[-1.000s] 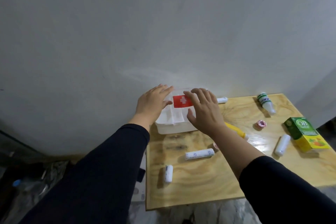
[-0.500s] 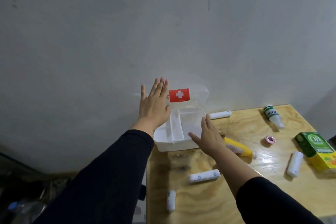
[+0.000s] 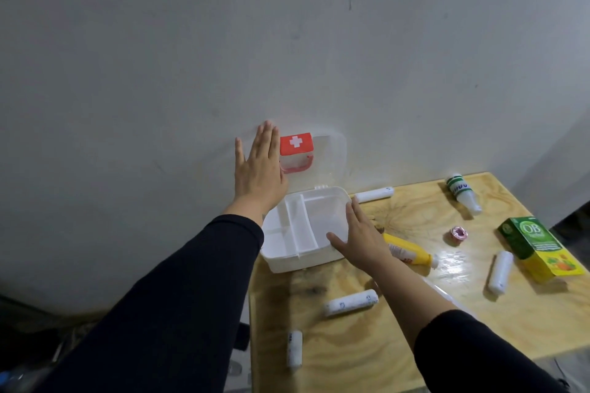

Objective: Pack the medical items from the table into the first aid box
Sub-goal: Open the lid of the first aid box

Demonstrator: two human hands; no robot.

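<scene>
head view: plywood table [image 3: 415, 344] abuts scuffed grey wall [image 3: 287, 41].

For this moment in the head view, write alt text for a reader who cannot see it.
A person's left hand props the first aid box lid upright while the right hand steadies its empty base. Bandage rolls, bottles and a green carton lie unpacked on the wooden table.

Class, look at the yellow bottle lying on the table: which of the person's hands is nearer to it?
Right. The right hand rests against the box's right wall, just beside the yellow bottle. The left hand is up at the open lid, across the box.
</scene>
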